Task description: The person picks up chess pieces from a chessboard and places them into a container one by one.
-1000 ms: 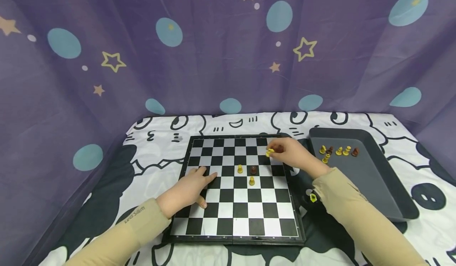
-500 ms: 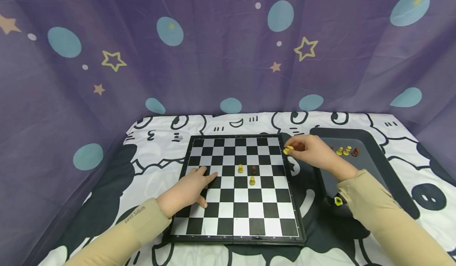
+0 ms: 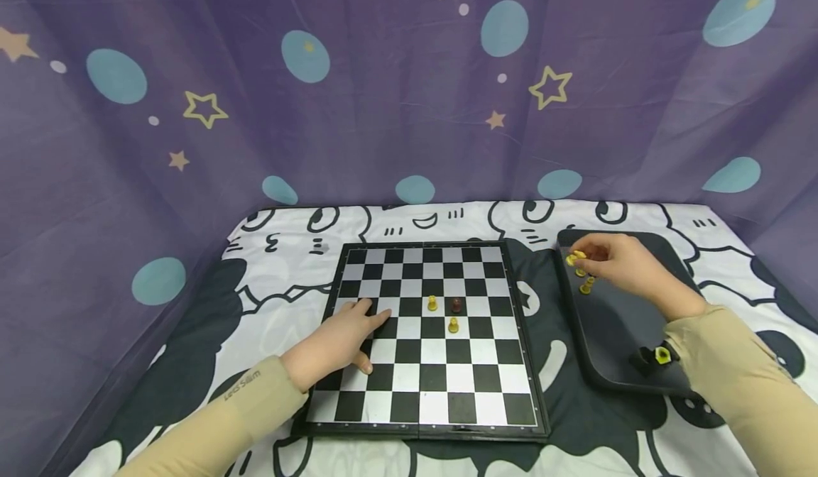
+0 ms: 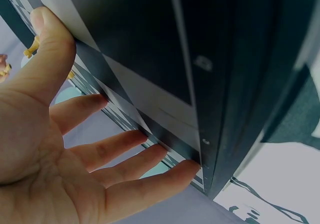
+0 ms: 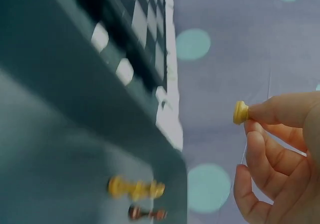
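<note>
My left hand (image 3: 345,331) rests on the left side of a black-and-white chessboard (image 3: 434,377), fingers spread. In the left wrist view its fingertips touch the squares near the board's edge. Between thumb and fingers, my right hand (image 3: 623,267) pinches a yellow chess piece (image 5: 241,112) above the far left part of a dark grey tray (image 3: 581,349). Most of that piece is hidden by the fingers. On the board stand two yellow pieces, a farther one (image 3: 432,303) and a nearer one (image 3: 454,325), with a dark brown piece (image 3: 456,305) beside them.
Inside the tray lie yellow pieces (image 3: 586,287) and a brown piece (image 5: 146,213); the right hand covers part of the tray in the head view. A patterned cloth (image 3: 287,243) lies beneath everything. A purple curtain (image 3: 383,129) hangs behind.
The right hand has carried the yellow chess piece rightward from the board's far right side to over the tray. The left hand and the pieces on the board have stayed put.
</note>
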{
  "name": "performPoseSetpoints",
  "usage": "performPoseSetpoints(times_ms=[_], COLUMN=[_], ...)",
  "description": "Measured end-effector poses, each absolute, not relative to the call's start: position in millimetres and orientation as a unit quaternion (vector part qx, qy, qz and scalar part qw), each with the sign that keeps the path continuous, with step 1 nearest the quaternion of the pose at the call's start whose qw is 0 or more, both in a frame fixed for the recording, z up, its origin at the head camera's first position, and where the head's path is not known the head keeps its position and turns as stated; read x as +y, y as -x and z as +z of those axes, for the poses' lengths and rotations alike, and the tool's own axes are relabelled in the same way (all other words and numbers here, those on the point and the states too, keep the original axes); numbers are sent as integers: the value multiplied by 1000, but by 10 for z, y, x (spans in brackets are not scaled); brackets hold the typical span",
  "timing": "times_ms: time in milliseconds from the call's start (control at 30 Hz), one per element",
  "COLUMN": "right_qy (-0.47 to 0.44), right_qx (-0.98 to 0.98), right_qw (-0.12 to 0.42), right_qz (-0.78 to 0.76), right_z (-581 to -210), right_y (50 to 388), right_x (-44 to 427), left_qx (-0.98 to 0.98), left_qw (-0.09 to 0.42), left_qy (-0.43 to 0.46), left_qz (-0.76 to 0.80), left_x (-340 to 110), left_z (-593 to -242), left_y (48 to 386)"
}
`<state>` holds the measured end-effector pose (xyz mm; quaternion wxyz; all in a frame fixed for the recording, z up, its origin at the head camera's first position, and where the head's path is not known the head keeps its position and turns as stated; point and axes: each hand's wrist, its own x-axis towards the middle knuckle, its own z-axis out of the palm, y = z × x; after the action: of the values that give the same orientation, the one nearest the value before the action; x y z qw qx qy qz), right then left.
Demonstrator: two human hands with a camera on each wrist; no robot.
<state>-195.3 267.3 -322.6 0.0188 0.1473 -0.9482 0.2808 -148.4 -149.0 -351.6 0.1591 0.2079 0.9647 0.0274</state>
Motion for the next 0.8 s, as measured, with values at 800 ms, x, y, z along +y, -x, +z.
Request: performPoseSetpoints(times_ms=[800], right_qy=[-91], right_qx=[-966], right_qw=[-11], right_qz=[241], right_z=[-3703], right_y=[2059], right_x=[3258], left_qx=[965], left_qw=[163], left_qy=[-204], left_qz=[24], left_x=[-1487], left_z=[-3528], left_y=[1494])
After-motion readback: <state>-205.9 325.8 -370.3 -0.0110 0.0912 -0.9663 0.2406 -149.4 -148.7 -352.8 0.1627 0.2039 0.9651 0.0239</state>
